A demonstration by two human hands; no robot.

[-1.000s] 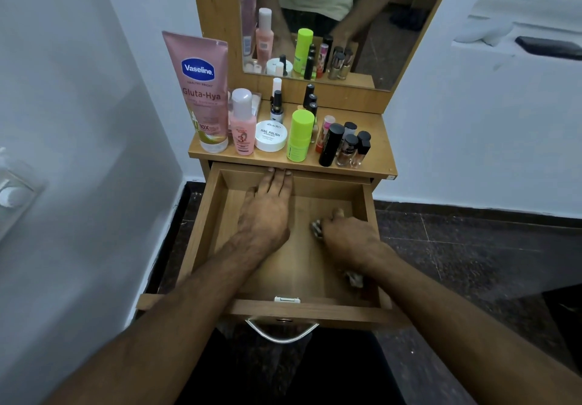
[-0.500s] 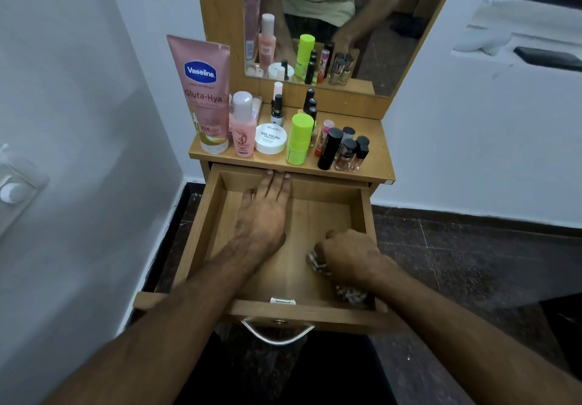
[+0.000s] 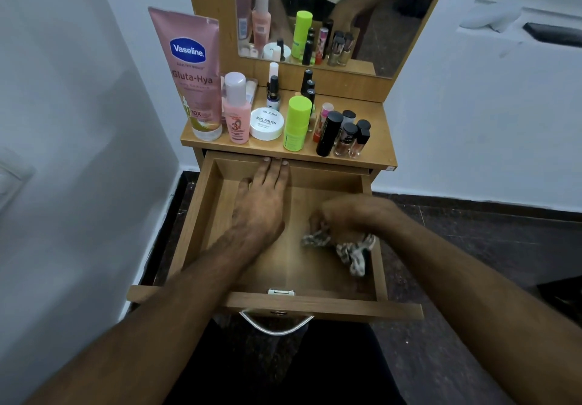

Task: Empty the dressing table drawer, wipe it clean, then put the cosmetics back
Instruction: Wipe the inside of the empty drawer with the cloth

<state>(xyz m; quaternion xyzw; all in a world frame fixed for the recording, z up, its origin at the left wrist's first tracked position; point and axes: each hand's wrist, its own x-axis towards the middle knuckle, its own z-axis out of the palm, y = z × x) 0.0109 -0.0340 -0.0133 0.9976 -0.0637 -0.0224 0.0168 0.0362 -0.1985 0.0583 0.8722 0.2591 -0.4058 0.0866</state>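
Head view looked down on our two arms reaching into the drawer (image 3: 201,225), which stood pulled fully out from under the dressing table top (image 3: 374,127). The drawer was a shallow box of light brown wood grain with a pale metal catch at its front rim and a curved metal handle below that rim. Its long axis ran from the table top toward us, with the open end facing up and the front panel nearest our body. Its floor was bare wood apart from our hands and the cloth.

Our left hand (image 3: 261,203) lay flat on the drawer floor at the drawer's back left, fingers straight and close together, their tips touching the back wall. Our right hand (image 3: 349,215) was blurred; its fingers were curled round a crumpled patterned cloth (image 3: 352,253), pressed to the floor by the drawer's right wall. A loose end of the cloth trailed toward the drawer's front right corner.

Behind the drawer, the cosmetics stood upright on the table top: a tall pink Vaseline tube (image 3: 192,70) at the left end, a pink bottle (image 3: 236,108), a white nail polish jar (image 3: 267,123), a lime green bottle (image 3: 297,122), and a cluster of dark-capped small bottles (image 3: 345,135) at the right. A mirror (image 3: 330,11) rose above them.
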